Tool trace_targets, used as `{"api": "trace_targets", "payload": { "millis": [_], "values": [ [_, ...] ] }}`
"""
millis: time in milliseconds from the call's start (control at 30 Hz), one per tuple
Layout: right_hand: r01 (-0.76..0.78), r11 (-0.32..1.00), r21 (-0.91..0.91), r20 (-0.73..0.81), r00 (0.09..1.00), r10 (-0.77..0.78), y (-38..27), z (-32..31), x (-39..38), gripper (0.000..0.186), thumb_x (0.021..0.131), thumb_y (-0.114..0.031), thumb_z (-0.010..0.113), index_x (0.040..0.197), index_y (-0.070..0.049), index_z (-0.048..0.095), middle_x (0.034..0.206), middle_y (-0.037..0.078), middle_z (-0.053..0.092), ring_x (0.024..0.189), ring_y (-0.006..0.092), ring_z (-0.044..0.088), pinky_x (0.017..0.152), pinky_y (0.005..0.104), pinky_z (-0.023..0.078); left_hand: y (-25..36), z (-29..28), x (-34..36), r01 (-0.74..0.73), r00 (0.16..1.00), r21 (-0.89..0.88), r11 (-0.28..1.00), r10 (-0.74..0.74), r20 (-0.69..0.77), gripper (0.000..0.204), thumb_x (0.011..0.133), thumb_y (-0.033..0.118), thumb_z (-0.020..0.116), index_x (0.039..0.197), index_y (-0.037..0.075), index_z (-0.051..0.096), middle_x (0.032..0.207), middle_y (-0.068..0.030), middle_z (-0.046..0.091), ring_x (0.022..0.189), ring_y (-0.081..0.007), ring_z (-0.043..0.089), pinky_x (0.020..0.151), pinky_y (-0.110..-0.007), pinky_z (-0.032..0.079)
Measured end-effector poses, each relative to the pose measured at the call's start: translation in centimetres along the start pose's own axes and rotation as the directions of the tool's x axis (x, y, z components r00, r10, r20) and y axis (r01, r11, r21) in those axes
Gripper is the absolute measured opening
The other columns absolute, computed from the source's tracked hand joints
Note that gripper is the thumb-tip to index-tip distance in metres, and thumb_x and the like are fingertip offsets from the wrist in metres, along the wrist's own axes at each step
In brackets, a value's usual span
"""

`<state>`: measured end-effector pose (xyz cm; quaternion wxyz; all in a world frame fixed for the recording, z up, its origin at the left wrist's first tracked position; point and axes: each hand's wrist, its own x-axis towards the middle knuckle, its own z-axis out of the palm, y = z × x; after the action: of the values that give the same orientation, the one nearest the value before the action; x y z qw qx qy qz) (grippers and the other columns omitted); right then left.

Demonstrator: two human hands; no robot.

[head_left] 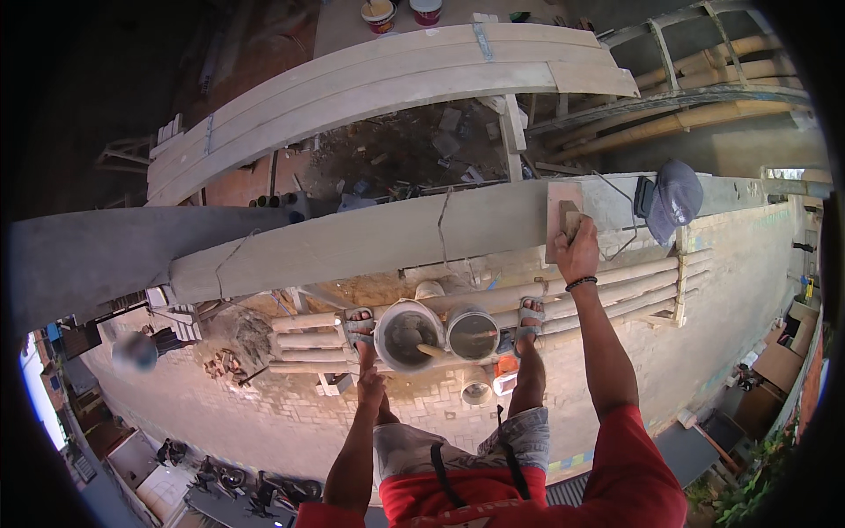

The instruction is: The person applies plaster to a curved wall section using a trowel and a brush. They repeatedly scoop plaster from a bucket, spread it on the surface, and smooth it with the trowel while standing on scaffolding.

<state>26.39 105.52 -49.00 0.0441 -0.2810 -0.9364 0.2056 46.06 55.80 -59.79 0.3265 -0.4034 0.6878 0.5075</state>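
Note:
My right hand (578,248) grips the handle of a plastering float (555,231), its flat board laid on the grey plastered beam (493,220). The arm is stretched far forward. My left hand (372,387) hangs low by my left leg with its fingers curled; whatever may be inside them is hidden. Between my sandaled feet stand a large bucket (387,352) of grey wet mix, with a wooden handle sticking out, and a smaller bucket (495,327) with murky liquid and a stick-like tool. A grey cap (679,195) rests on the beam, right of the float.
I stand on bamboo poles (607,304) high above the paving (290,418). Beyond the beam is a plank platform (370,92), with paint pails (378,13) farther back. A bent wire (444,229) crosses the beam. Another person (136,350) is below at left, near a sand heap (251,339).

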Motion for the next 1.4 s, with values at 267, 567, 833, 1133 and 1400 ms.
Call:
{"api": "trace_targets", "payload": {
  "millis": [267, 567, 833, 1133, 1400],
  "values": [
    [0.195, 0.979, -0.059, 0.188, 0.965, -0.181, -4.2, 7.9, -2.3, 0.055, 0.069, -0.011, 0.064, 0.117, -0.002, 0.038, 0.102, 0.02, 0.045, 0.091, 0.041, 0.052, 0.075, 0.0457, 0.051, 3.1, 3.4, -0.5, -0.103, 0.984, -0.113, 0.988, 0.118, 0.131, 0.036, 0.08, 0.004, 0.053, 0.115, -0.003, 0.05, 0.089, -0.0056, 0.056, 0.065, -0.0109, 0.053, 0.053, -0.024, 0.044],
    [0.161, 0.982, 0.097, -0.041, 0.987, -0.157, 5.9, -1.2, 1.1, 0.048, 0.078, -0.014, 0.062, 0.12, 0.002, 0.046, 0.104, 0.026, 0.055, 0.095, 0.0376, 0.056, 0.081, 0.0408, 0.046, 1.6, 2.9, -1.3, -0.057, 0.998, -0.057, 0.997, 0.059, 0.029, 0.036, 0.082, 0.007, 0.053, 0.117, 0.001, 0.049, 0.088, -0.007, 0.059, 0.061, -0.0103, 0.053, 0.05, -0.022, 0.041],
    [-0.115, 0.845, 0.522, 0.398, 0.909, -0.121, 5.4, -1.9, 18.4, 0.027, 0.082, -0.021, 0.063, 0.099, 0.001, 0.064, 0.076, 0.007, 0.065, 0.067, 0.0109, 0.059, 0.063, 0.0249, 0.047, -2.8, 1.0, 0.4, -0.057, 0.998, -0.109, 0.992, 0.056, -0.018, 0.041, 0.082, 0.007, 0.054, 0.122, 0.0, 0.046, 0.08, -0.0058, 0.057, 0.057, -0.0097, 0.051, 0.047, -0.022, 0.039],
    [-0.065, 0.996, 0.063, 0.74, 0.673, -0.003, -1.2, 3.2, 23.7, 0.03, 0.079, -0.029, 0.064, 0.097, -0.005, 0.068, 0.084, 0.007, 0.066, 0.072, 0.0157, 0.06, 0.058, 0.0321, 0.048, -0.8, 1.3, -3.0, 0.074, 0.996, -0.157, 0.985, -0.081, -0.04, 0.034, 0.08, 0.006, 0.054, 0.113, -0.001, 0.048, 0.077, -0.0052, 0.052, 0.056, -0.0103, 0.049, 0.047, -0.022, 0.039],
    [-0.241, 0.887, 0.394, 0.745, 0.649, -0.154, -2.8, 6.7, 21.1, 0.027, 0.08, -0.02, 0.062, 0.096, 0.001, 0.067, 0.089, 0.01, 0.067, 0.074, 0.0173, 0.061, 0.063, 0.031, 0.049, -5.0, 1.3, -2.3, -0.007, 0.996, -0.213, 0.977, -0.011, -0.083, 0.041, 0.08, 0.005, 0.055, 0.118, -0.006, 0.045, 0.07, -0.0036, 0.051, 0.053, -0.0084, 0.047, 0.044, -0.022, 0.036]
  ]
}}
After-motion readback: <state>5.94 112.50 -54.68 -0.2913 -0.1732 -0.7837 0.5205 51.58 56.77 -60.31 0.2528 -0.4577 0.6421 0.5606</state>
